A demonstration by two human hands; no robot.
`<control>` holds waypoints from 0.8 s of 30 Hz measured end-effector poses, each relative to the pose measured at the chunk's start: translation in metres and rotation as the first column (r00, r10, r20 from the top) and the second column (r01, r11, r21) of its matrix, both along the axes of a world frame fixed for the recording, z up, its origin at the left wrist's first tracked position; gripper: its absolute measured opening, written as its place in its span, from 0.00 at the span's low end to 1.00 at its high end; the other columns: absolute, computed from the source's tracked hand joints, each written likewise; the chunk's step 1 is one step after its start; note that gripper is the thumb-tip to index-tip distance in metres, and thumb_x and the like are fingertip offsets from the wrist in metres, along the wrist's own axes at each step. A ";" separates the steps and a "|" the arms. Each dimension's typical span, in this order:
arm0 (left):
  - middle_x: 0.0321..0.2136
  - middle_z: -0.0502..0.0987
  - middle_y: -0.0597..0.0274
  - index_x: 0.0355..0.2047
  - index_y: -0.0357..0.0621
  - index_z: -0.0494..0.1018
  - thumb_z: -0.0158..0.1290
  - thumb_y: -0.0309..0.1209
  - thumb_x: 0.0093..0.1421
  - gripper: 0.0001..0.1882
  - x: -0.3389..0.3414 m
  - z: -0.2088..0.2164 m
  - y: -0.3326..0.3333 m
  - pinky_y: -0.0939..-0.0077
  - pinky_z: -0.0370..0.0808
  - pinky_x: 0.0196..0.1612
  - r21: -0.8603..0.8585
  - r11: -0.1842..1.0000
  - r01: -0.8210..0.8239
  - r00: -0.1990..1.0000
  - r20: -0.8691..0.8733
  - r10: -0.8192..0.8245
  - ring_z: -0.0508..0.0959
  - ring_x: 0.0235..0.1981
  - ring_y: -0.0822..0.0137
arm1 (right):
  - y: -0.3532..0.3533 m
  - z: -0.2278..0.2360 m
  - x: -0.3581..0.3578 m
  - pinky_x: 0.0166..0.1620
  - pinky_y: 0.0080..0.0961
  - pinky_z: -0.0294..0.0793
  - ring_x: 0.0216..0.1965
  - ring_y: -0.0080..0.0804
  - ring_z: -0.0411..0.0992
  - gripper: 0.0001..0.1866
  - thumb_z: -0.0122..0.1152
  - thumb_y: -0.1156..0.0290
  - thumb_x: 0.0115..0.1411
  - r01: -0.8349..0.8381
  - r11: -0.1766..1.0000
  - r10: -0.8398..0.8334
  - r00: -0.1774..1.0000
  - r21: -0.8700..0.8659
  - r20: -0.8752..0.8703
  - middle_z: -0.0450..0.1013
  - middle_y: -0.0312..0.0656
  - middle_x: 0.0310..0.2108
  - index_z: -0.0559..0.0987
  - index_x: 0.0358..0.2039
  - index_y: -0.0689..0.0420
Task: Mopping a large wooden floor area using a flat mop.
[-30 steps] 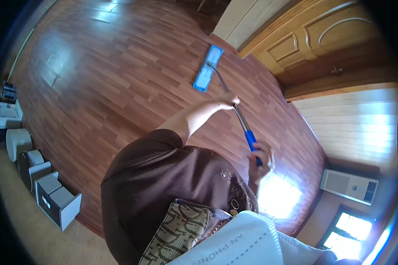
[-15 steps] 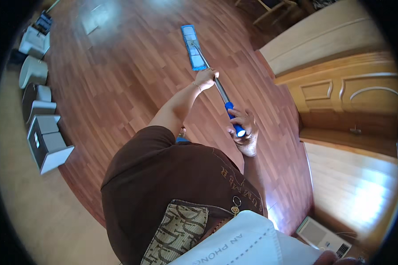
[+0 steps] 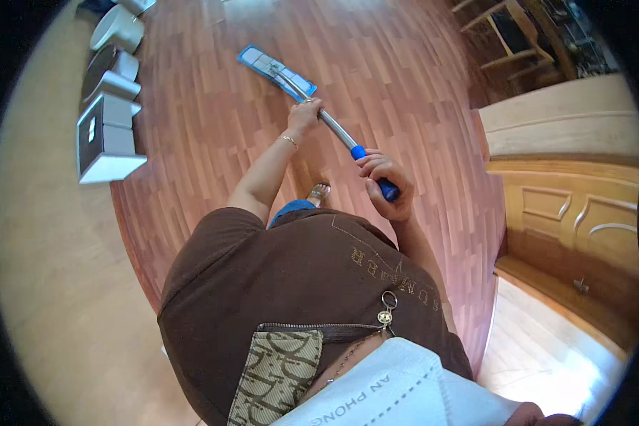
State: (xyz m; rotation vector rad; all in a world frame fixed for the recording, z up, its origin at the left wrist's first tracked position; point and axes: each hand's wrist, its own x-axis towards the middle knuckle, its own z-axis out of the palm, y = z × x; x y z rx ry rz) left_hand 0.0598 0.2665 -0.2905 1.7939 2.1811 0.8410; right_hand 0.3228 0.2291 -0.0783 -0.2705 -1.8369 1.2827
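A flat mop [image 3: 339, 133] with a silver pole slants across the view, its blue-edged rectangular head [image 3: 275, 72] lying on the wooden floor ahead. My left hand [image 3: 305, 116] is closed around the pole a little way above the head. At the upper end, the fingers of my right hand [image 3: 390, 186] wrap round the blue grip. The grip's dark blue end cap shows beside my right thumb. My left arm reaches well forward, while my right hand stays nearer my body.
Pale boxy items [image 3: 106, 138] and a white rounded container [image 3: 117, 28] stand along the left wall. A panelled wooden door [image 3: 571, 213] is on the right. At the far right stands a wooden chair [image 3: 511, 35]. My sandalled foot [image 3: 319, 193] shows on the floor.
The mop head has swung left and turned to lie more crosswise, with its pole slanting more. Both hands keep their hold. My view has shifted, and one foot has come forward into sight.
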 end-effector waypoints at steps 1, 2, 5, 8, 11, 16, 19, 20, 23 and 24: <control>0.29 0.75 0.59 0.31 0.49 0.71 0.52 0.26 0.50 0.07 0.000 0.011 -0.010 0.58 0.72 0.36 0.037 0.999 -0.012 1.000 0.004 0.011 0.77 0.35 0.52 | -0.001 0.003 0.000 0.57 0.48 0.64 0.40 0.41 0.74 0.08 0.50 0.87 0.46 -0.006 1.000 0.006 1.000 -0.004 -0.001 0.73 0.44 0.29 0.71 0.26 0.59; 0.31 0.76 0.58 0.32 0.48 0.72 0.53 0.25 0.50 0.08 0.001 0.021 -0.025 0.59 0.73 0.37 -0.036 0.999 -0.019 0.999 0.028 0.020 0.77 0.36 0.52 | -0.003 0.006 0.000 0.55 0.48 0.66 0.39 0.41 0.75 0.07 0.51 0.86 0.45 -0.053 0.998 0.052 0.998 0.018 0.021 0.73 0.44 0.28 0.71 0.25 0.59; 0.30 0.76 0.61 0.30 0.48 0.72 0.51 0.26 0.50 0.06 -0.008 0.021 -0.071 0.59 0.72 0.37 0.142 0.988 -0.064 0.998 -0.003 0.065 0.77 0.37 0.56 | -0.006 0.027 -0.004 0.53 0.47 0.69 0.36 0.42 0.76 0.06 0.54 0.83 0.44 -0.195 0.979 0.191 0.979 0.058 0.063 0.73 0.43 0.25 0.71 0.22 0.58; 0.33 0.77 0.55 0.33 0.44 0.72 0.54 0.21 0.48 0.11 -0.011 0.038 -0.107 0.58 0.71 0.42 0.152 0.984 -0.095 0.995 0.017 0.094 0.75 0.39 0.49 | 0.004 0.045 -0.006 0.50 0.42 0.71 0.33 0.41 0.76 0.04 0.57 0.80 0.44 -0.339 0.936 0.328 0.938 0.098 0.110 0.73 0.43 0.24 0.71 0.20 0.58; 0.31 0.76 0.53 0.31 0.44 0.71 0.53 0.23 0.50 0.07 -0.014 0.052 -0.145 0.58 0.71 0.42 0.068 0.994 -0.089 0.996 -0.021 0.090 0.75 0.37 0.49 | 0.009 0.061 -0.013 0.46 0.39 0.72 0.30 0.42 0.75 0.04 0.59 0.77 0.46 -0.480 0.873 0.471 0.876 0.087 0.103 0.73 0.43 0.24 0.71 0.20 0.58; 0.28 0.75 0.54 0.21 0.46 0.72 0.56 0.30 0.48 0.04 0.003 0.069 -0.174 0.56 0.74 0.33 -0.161 0.978 -0.135 0.966 -0.241 0.094 0.76 0.33 0.49 | 0.016 0.080 -0.013 0.43 0.41 0.72 0.28 0.46 0.73 0.06 0.59 0.73 0.45 -0.716 0.692 0.709 0.698 0.089 0.105 0.70 0.42 0.21 0.70 0.18 0.57; 0.26 0.74 0.53 0.20 0.46 0.71 0.55 0.33 0.51 0.07 0.030 0.088 -0.164 0.56 0.74 0.29 -0.200 0.976 -0.084 0.972 -0.230 0.037 0.78 0.29 0.50 | 0.025 0.106 0.010 0.41 0.41 0.72 0.25 0.45 0.72 0.08 0.59 0.73 0.42 -0.738 0.673 0.731 0.674 0.046 0.110 0.69 0.42 0.19 0.68 0.15 0.57; 0.26 0.74 0.53 0.20 0.46 0.71 0.54 0.34 0.52 0.08 0.042 0.102 -0.162 0.56 0.74 0.29 -0.204 0.976 -0.074 0.979 -0.201 0.032 0.78 0.28 0.50 | 0.026 0.110 0.015 0.40 0.41 0.72 0.23 0.45 0.71 0.08 0.58 0.73 0.42 -0.746 0.663 0.744 0.666 0.062 0.055 0.68 0.43 0.18 0.67 0.15 0.57; 0.26 0.74 0.55 0.23 0.48 0.72 0.53 0.38 0.55 0.10 0.065 0.116 -0.167 0.56 0.75 0.28 -0.209 0.977 -0.046 0.989 -0.145 0.016 0.79 0.27 0.51 | 0.030 0.134 0.014 0.35 0.41 0.71 0.21 0.46 0.70 0.10 0.56 0.73 0.44 -0.837 0.543 0.837 0.546 0.074 0.031 0.65 0.43 0.16 0.65 0.13 0.57; 0.25 0.73 0.55 0.23 0.48 0.73 0.53 0.39 0.55 0.10 0.073 0.117 -0.163 0.56 0.75 0.27 -0.163 0.986 -0.026 0.992 -0.123 0.006 0.79 0.26 0.51 | 0.031 0.143 0.018 0.34 0.40 0.70 0.20 0.46 0.69 0.11 0.56 0.72 0.45 -0.846 0.526 0.847 0.530 0.094 0.031 0.64 0.42 0.15 0.64 0.13 0.56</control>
